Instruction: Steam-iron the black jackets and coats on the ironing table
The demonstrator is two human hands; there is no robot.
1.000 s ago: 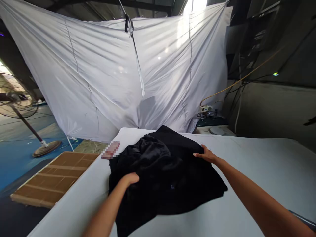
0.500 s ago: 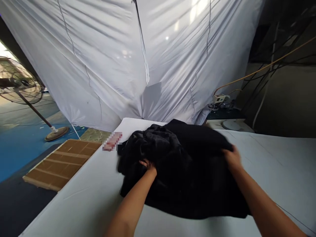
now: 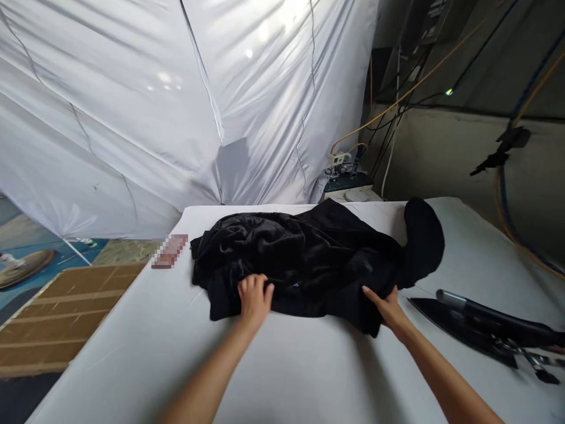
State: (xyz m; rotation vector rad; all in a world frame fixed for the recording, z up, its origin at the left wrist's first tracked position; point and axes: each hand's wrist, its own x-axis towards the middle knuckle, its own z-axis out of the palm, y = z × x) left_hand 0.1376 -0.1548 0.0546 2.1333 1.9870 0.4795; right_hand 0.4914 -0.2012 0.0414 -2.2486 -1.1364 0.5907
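Observation:
A black garment (image 3: 304, 247) lies rumpled across the white-covered table (image 3: 309, 365), with its shiny, velvety side mostly up. My left hand (image 3: 255, 299) rests on its near edge, left of the middle, fingers spread over the cloth. Farther right, my right hand (image 3: 389, 307) grips the near edge, thumb on top and the other fingers partly hidden beneath. A rounded black piece of cloth (image 3: 424, 244) sticks out at the garment's right end; I cannot tell whether it belongs to it. A small pale mark shows on the black cloth between my hands.
An iron (image 3: 468, 330) lies on the table to the right of my right hand. A blurred-out reddish item (image 3: 170, 251) is at the left table edge. Flattened cardboard (image 3: 75, 312) lies beyond that edge. White sheeting (image 3: 145, 129) hangs behind; a sewing machine (image 3: 342, 165) stands at the back.
The garment has gone from being bunched and lifted to lying flatter and longer on the table. My left hand has come out of its folds onto the near edge. The view has turned right, showing the iron.

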